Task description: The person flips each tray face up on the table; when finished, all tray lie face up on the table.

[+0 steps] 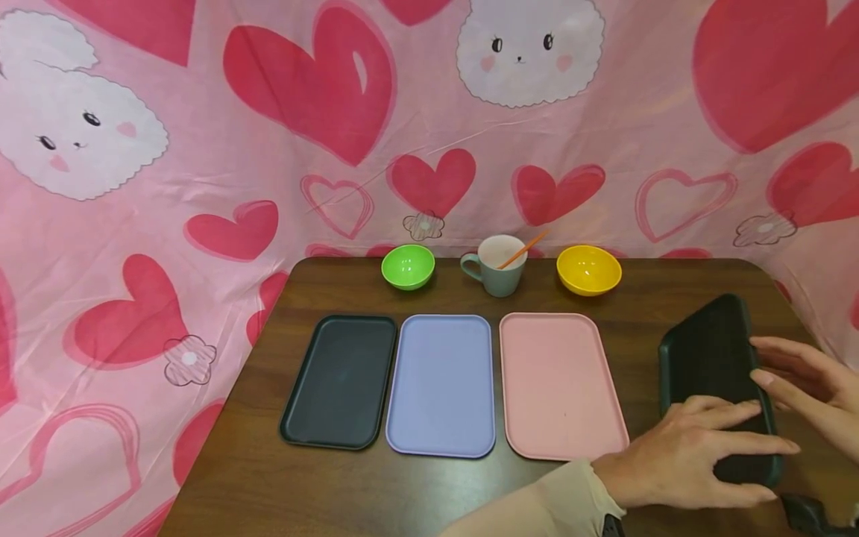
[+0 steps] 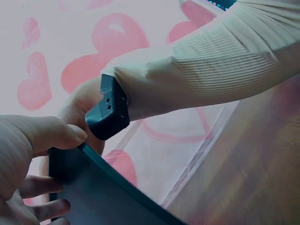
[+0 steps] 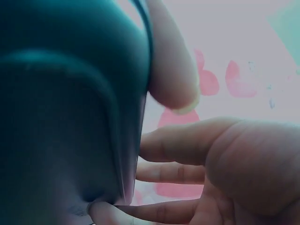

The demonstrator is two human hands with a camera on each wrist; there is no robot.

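Observation:
A dark green-black tray [image 1: 711, 350] stands tilted at the right side of the table, its right long edge raised. My left hand [image 1: 698, 451] holds it near the close right corner, with fingers lying across its face; in the left wrist view the thumb is at the rim. The right hand [image 1: 808, 384] grips the raised right edge, with thumb and fingers at the rim; its far fingers are partly hidden behind the tray. In the right wrist view the tray's underside or face fills the left half, and which one I cannot tell.
Left of the held tray lie a pink tray [image 1: 560, 388], a lavender tray [image 1: 441, 388] and another dark tray [image 1: 341, 384], side by side. Behind them stand a green bowl [image 1: 408, 267], a grey-blue mug [image 1: 499, 277] with an orange stick [image 1: 525, 250], and a yellow bowl [image 1: 589, 271]. A pink curtain [image 1: 429, 112] hangs behind.

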